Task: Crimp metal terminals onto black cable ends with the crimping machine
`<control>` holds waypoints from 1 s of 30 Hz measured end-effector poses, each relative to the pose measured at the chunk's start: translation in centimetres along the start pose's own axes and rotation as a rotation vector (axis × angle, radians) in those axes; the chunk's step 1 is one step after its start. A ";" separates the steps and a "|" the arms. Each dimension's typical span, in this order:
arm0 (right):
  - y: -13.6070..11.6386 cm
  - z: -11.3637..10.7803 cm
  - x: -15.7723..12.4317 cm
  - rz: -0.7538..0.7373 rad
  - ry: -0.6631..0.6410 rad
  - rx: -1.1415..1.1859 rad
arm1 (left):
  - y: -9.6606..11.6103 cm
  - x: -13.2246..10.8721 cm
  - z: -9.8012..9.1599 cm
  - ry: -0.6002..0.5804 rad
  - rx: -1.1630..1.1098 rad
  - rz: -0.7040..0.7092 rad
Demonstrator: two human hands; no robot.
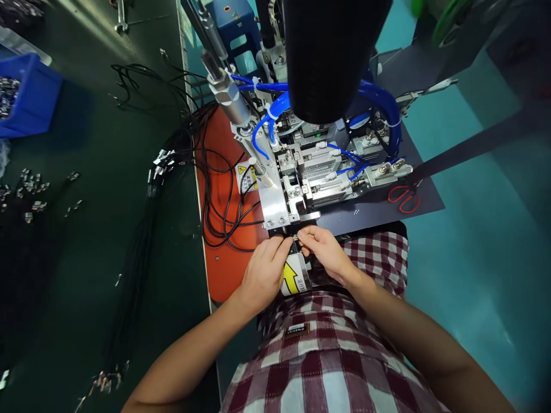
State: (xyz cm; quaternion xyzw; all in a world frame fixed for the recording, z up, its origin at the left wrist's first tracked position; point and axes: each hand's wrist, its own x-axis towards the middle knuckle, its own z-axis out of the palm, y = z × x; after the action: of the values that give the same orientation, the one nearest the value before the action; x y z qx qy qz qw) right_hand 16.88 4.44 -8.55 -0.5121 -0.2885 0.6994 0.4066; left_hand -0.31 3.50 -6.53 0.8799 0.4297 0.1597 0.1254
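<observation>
At the front edge of a metal press-like machine [297,189], my two hands meet fingertip to fingertip. A small shiny metal connector piece [295,237] shows between them. My right hand [325,250] pinches at this piece with thumb and forefinger. My left hand [267,267] is closed, its fingers bent toward the same spot; what lies in its grip is hidden behind the fingers. Just below the fingertips is a plate with a yellow arrow label [293,279]. Black cables [224,215] loop over the orange board [230,269] left of my hands.
Blue air hoses [390,115] and a dark cylinder [338,57] rise over the machine. Red-handled scissors [403,199] lie at its right. On the dark table at left are a cable bundle [144,235] with metal ends, loose connectors [34,186], a blue bin [37,103] and a wrench [121,17].
</observation>
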 end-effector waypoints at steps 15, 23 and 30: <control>1.1 0.0 0.8 -0.104 0.008 0.038 | -0.8 -2.7 -0.2 0.148 -0.066 -0.154; 1.4 -1.1 0.5 -0.096 0.064 0.061 | -0.9 -5.4 -0.6 0.139 0.120 -0.206; 4.2 -5.4 -1.9 -0.052 0.192 0.087 | -1.0 -5.4 -0.4 0.175 0.118 -0.208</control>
State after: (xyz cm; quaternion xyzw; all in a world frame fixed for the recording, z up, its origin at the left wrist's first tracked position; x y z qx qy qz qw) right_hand 21.10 0.59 -12.76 -0.5510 -0.2308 0.6483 0.4721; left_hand -4.28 -0.14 -7.48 0.8192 0.5363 0.1966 0.0514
